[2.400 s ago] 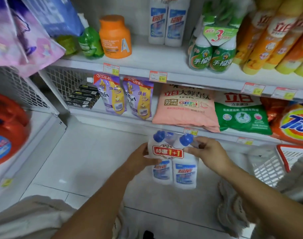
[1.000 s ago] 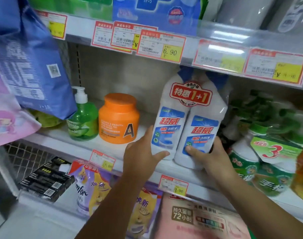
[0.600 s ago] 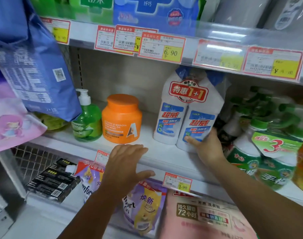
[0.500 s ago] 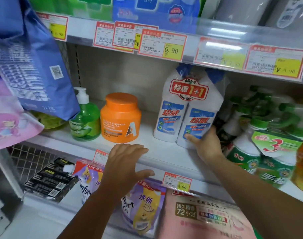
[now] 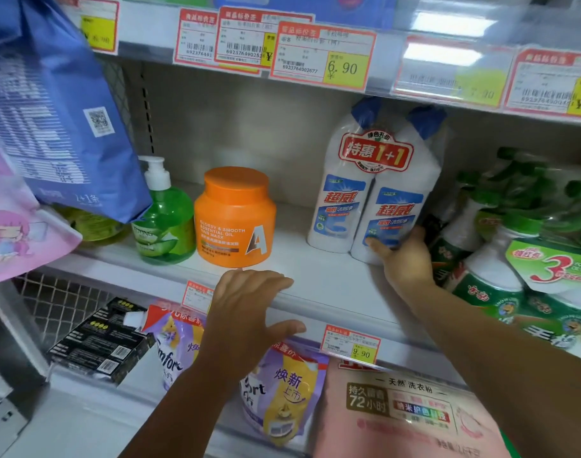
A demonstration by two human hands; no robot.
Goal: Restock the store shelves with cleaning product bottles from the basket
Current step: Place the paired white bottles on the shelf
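The right hand (image 5: 406, 259) gripped the heavy-looking, slippery shrink-wrapped twin-pack (image 5: 375, 190) low at its base; the left hand (image 5: 249, 312) hovered open.

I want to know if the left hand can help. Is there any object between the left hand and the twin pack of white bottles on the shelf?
Nothing visible does. The left hand rests at the shelf's front edge, and only bare shelf lies between it and the twin pack. The orange jar stands off to the left of that path. The right hand already holds the pack's base.
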